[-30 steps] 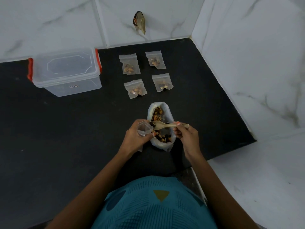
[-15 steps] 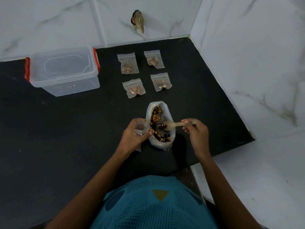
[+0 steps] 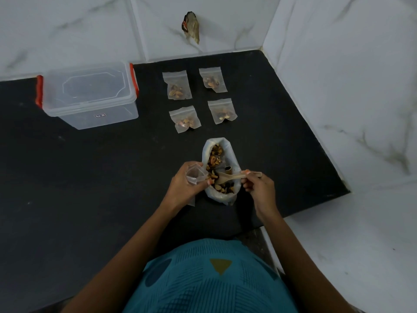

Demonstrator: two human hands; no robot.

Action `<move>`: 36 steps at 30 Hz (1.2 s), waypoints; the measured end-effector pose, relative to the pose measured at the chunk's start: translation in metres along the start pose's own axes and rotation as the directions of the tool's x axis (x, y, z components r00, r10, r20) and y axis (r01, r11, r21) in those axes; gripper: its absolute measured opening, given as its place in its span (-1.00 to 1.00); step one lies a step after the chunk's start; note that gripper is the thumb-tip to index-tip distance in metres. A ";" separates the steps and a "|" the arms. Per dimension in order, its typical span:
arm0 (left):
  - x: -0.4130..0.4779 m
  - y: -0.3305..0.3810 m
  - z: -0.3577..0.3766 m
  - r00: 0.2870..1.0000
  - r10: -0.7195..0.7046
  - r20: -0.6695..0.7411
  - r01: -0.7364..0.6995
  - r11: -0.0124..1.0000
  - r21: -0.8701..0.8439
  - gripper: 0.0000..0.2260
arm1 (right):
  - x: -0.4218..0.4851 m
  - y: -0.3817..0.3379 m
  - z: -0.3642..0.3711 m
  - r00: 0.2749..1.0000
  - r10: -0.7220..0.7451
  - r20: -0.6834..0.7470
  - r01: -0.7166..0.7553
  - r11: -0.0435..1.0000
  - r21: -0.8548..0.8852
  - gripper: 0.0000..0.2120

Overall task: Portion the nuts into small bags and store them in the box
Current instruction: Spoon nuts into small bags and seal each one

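Note:
A large white bag of mixed nuts (image 3: 220, 154) stands open on the black counter (image 3: 90, 177) in front of me. My left hand (image 3: 184, 188) holds a small clear zip bag (image 3: 195, 175) with its mouth open, just left of the big bag. My right hand (image 3: 257, 187) pinches the handle of a wooden spoon (image 3: 228, 177) whose bowl lies among the nuts. Several filled small bags (image 3: 177, 85) lie flat in two rows behind. A clear plastic box (image 3: 90, 96) with red clips and its lid on stands at the back left.
White marble-patterned tile walls (image 3: 338, 75) close in the counter at the back and right. A small brown object (image 3: 191, 27) hangs on the back wall. The counter's right edge (image 3: 316, 206) drops to a white tiled floor.
The spoon went from above the small bag's mouth back into the big nut bag, its bowl now dipping among the nuts. My left hand stays put with the small bag.

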State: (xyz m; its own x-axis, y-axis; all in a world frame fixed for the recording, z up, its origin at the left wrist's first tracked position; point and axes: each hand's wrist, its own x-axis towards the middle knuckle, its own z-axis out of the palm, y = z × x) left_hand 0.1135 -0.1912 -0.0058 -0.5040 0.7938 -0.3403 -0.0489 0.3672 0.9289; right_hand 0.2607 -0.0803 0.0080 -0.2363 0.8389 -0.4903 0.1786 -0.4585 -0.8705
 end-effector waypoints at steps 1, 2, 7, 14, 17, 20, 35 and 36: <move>0.000 0.000 0.000 1.000 -0.001 0.005 0.001 1.000 0.000 -0.62 | 0.000 0.003 0.000 1.000 0.023 -0.001 -0.023 0.998 0.058 -0.81; 0.000 0.000 0.000 1.000 0.000 0.007 0.000 1.000 0.003 -0.62 | 0.000 0.005 0.000 0.999 0.035 0.000 -0.035 0.995 0.095 -0.81; 0.000 0.000 -0.002 1.000 -0.004 -0.010 0.004 1.000 0.009 -0.61 | 0.004 0.006 -0.003 1.000 0.029 -0.006 -0.028 0.989 0.146 -0.84; 0.000 0.000 -0.004 1.000 0.006 -0.005 -0.006 1.000 0.012 -0.58 | 0.008 0.004 -0.009 0.999 0.046 -0.001 -0.044 0.978 0.205 -0.82; 0.000 -0.002 -0.003 1.000 0.001 0.007 -0.001 1.000 0.010 -0.56 | 0.008 0.004 -0.011 0.999 0.043 0.004 -0.043 0.977 0.210 -0.81; 0.000 -0.002 -0.003 1.000 -0.004 0.013 0.004 1.000 0.029 -0.50 | 0.007 0.003 -0.012 0.999 0.042 0.010 -0.043 0.970 0.240 -0.81; 0.001 -0.003 -0.003 1.000 0.026 0.012 -0.027 0.999 0.045 -0.56 | -0.005 -0.002 -0.004 0.938 -0.331 0.099 0.346 0.897 -0.274 -0.86; 0.001 -0.003 -0.002 1.000 0.025 0.013 -0.025 0.999 0.039 -0.57 | -0.004 -0.003 -0.003 0.937 -0.331 0.112 0.350 0.893 -0.284 -0.86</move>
State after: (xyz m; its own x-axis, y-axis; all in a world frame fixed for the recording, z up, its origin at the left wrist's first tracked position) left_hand 0.1110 -0.1926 -0.0085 -0.4939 0.8088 -0.3193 -0.0025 0.3658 0.9307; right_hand 0.2639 -0.0820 0.0128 -0.3878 0.9049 -0.1754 0.3477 -0.0326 -0.9370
